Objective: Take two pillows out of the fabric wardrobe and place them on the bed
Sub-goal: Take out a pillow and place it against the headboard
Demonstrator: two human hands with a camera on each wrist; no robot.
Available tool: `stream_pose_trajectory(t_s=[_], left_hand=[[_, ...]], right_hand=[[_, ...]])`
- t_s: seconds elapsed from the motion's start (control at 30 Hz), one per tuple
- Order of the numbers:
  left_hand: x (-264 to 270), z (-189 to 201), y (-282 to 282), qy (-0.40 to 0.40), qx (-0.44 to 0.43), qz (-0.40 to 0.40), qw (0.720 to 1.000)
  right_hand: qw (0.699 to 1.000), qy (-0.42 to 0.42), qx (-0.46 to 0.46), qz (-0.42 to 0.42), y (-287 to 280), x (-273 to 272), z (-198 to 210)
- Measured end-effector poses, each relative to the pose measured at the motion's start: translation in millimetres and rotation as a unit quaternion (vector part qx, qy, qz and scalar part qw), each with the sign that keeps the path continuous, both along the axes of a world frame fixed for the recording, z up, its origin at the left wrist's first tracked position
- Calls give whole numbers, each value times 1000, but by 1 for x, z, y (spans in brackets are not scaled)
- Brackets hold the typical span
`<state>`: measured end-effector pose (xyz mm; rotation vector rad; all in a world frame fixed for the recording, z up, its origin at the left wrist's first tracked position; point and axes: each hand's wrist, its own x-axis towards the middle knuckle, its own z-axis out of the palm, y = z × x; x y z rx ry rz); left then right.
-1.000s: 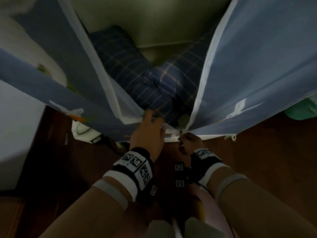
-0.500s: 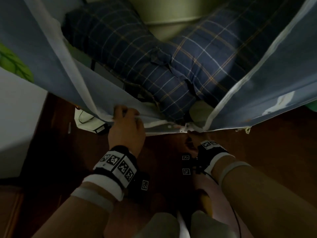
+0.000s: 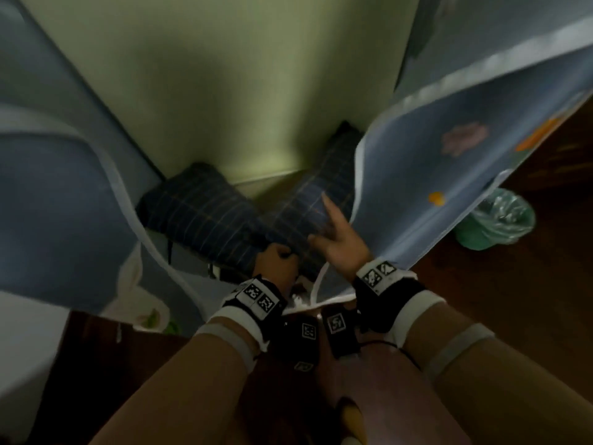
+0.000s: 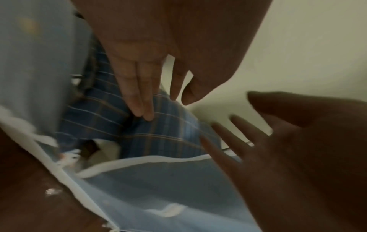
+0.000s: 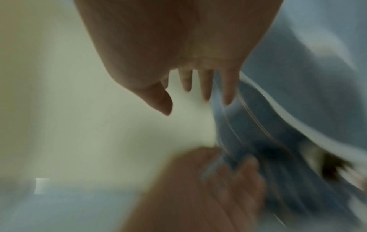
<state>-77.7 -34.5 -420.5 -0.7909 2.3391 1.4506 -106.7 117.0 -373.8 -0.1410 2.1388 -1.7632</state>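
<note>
Two dark blue plaid pillows lie on the floor of the open fabric wardrobe, one on the left [image 3: 199, 216] and one on the right [image 3: 324, 191], meeting in the middle. My left hand [image 3: 279, 252] reaches in where they meet; in the left wrist view its straight fingers [image 4: 143, 102] rest on the plaid pillow [image 4: 158, 138]. My right hand [image 3: 329, 224] lies on the right pillow with its index finger stretched out and holds nothing. Its fingers [image 5: 206, 84] are spread and straight in the blurred right wrist view.
The wardrobe's blue front flaps hang apart, the left flap [image 3: 64, 220] and the right flap [image 3: 449, 175], whose edge lies against my right wrist. A green-lined bin [image 3: 495, 220] stands on the dark wooden floor at right. A white wall [image 3: 19, 364] is at left.
Both hands have left the bottom edge of the flaps and moved up into the wardrobe onto the pillows. The flaps now hang wider apart, and the view has swung upward.
</note>
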Motion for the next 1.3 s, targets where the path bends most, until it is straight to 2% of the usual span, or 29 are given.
stream_pose_trajectory(t_s=[0.1, 0.17, 0.27, 0.33, 0.47, 0.6, 0.73, 0.8, 0.9, 0.97, 1.07, 1.17, 1.3], left_hand=[[-24, 29, 14, 15, 49, -3, 999], [-34, 44, 23, 11, 70, -5, 997], [-52, 36, 27, -7, 89, -7, 996], [-66, 21, 22, -7, 72, -37, 997], [-100, -25, -3, -21, 22, -101, 994], [-140, -53, -39, 12, -54, -132, 990], [-174, -74, -68, -43, -87, -159, 982], [-186, -87, -76, -58, -80, -181, 978], [-197, -105, -78, -68, 0, -180, 981], [-198, -114, -79, -67, 18, -175, 982], [-197, -107, -82, -54, 40, -174, 982], [-196, -88, -81, -50, 59, -193, 978], [-192, -56, -76, 12, 61, -202, 977]], right_hand=[[992, 14, 67, -107, 44, -18, 37], [978, -25, 91, -188, 78, -12, 44], [959, -100, 96, -249, 113, 1, 29], [950, -123, 97, -269, 116, 1, 9], [936, -156, 101, -299, 86, -2, -37], [916, -221, 80, -326, 46, -6, -89], [893, -274, 55, -353, 17, -6, -136], [883, -283, 55, -370, 4, -10, -154], [866, -308, 58, -389, -9, -18, -177], [859, -314, 29, -403, -15, -22, -187], [849, -294, 7, -440, -29, -25, -176], [852, -257, 4, -456, -26, -25, -169], [862, -253, -27, -439, -7, -19, -168]])
